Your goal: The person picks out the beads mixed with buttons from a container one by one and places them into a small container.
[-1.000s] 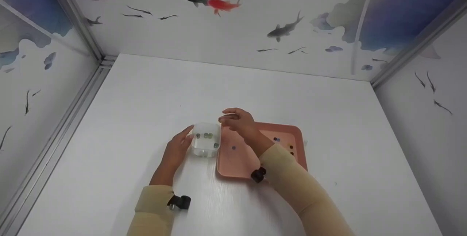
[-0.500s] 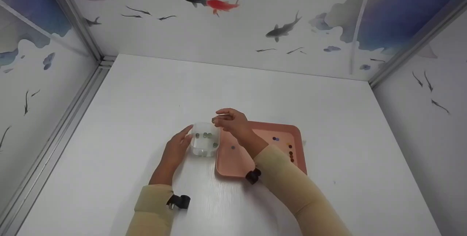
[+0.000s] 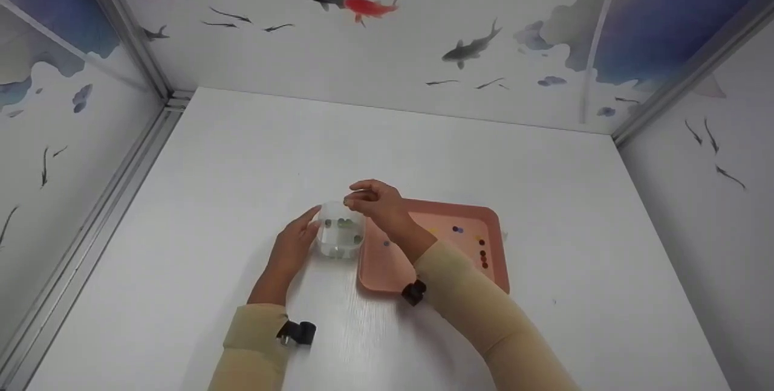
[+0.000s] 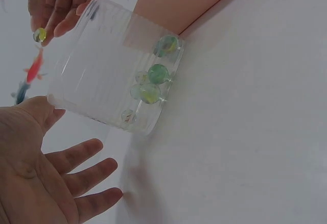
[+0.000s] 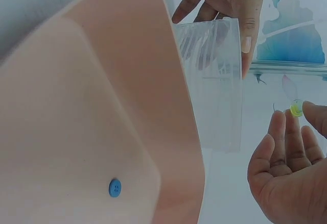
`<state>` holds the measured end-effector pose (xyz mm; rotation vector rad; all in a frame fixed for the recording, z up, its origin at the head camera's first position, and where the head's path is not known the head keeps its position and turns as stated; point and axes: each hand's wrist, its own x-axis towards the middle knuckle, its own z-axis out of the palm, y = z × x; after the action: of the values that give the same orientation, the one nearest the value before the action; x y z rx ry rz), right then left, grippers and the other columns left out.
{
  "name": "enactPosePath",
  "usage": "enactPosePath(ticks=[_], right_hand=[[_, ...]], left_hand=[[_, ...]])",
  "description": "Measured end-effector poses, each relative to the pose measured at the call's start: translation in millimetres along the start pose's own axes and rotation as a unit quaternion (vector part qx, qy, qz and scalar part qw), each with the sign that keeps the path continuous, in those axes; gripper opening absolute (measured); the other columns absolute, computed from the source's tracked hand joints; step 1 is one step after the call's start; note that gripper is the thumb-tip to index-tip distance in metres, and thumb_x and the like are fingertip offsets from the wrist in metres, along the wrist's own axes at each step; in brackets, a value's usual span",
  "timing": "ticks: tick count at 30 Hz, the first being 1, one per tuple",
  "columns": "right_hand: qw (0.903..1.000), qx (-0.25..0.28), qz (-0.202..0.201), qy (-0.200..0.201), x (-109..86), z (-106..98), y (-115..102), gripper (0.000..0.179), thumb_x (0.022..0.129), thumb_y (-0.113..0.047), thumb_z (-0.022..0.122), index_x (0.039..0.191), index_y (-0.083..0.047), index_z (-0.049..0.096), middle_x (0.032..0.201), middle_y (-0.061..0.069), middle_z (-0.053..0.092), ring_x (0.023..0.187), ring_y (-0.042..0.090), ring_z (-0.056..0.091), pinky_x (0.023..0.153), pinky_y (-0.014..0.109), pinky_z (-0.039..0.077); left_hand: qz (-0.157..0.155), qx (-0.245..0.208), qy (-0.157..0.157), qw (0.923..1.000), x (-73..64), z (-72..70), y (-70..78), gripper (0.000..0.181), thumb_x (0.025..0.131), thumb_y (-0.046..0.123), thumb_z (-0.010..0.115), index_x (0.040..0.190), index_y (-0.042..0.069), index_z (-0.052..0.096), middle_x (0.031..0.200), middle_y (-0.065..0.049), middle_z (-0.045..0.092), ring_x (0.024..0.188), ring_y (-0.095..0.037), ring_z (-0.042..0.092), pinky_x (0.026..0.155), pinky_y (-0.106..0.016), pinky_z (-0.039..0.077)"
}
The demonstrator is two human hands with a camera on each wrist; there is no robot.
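Observation:
A clear plastic box (image 3: 340, 252) stands on the white table with several greenish glass marbles (image 4: 158, 74) at its bottom. My left hand (image 3: 293, 247) is at the box's left side. In the left wrist view its thumb touches the rim, while the other fingers are extended and spread. Above the box's far right edge, my right hand (image 3: 381, 206) pinches a yellow-green glass marble (image 5: 296, 107) between thumb and fingertips. That marble is apart from the box.
Right of the box lies a pink tray (image 3: 378, 279), partly beneath my right forearm. A blue button (image 5: 115, 188) and several small coloured pieces (image 3: 483, 258) lie in it. Printed panels (image 3: 387, 52) enclose the table's back and sides.
My right hand has moved left with the marble, from beside the tray's far left corner to over the box's far right edge. My left hand and the box keep their places.

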<state>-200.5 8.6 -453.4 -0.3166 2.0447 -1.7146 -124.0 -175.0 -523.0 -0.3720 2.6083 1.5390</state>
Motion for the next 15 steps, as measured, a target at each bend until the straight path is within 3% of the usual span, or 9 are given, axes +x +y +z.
enactPosePath(ticks=[7,15], right_hand=[[0.998,-0.054,-0.032,0.0,3.0,2.9,7.2,0.028,0.09,-0.014,0.07,0.117,-0.006,0.064,0.107,0.007,0.069,0.101,0.019,0.065,0.088,0.032,0.055],[0.9934,-0.075,-0.083,-0.026,3.5,6.2,10.3,0.029,0.092,-0.009,0.066,0.118,0.001,0.061,0.109,0.017,0.067,0.103,0.027,0.065,0.088,0.033,0.056]], left_hand=[[0.0,-0.007,0.0,1.0,-0.8,-0.1,1.6,0.047,0.104,0.035,0.04,0.148,0.021,0.041,0.152,-0.009,0.039,0.142,-0.033,0.031,0.118,-0.049,0.022],[0.008,-0.017,-0.003,0.9998,0.0,-0.5,0.0,0.047,0.104,0.036,0.041,0.148,0.02,0.04,0.151,-0.01,0.04,0.142,-0.034,0.031,0.118,-0.051,0.022]])
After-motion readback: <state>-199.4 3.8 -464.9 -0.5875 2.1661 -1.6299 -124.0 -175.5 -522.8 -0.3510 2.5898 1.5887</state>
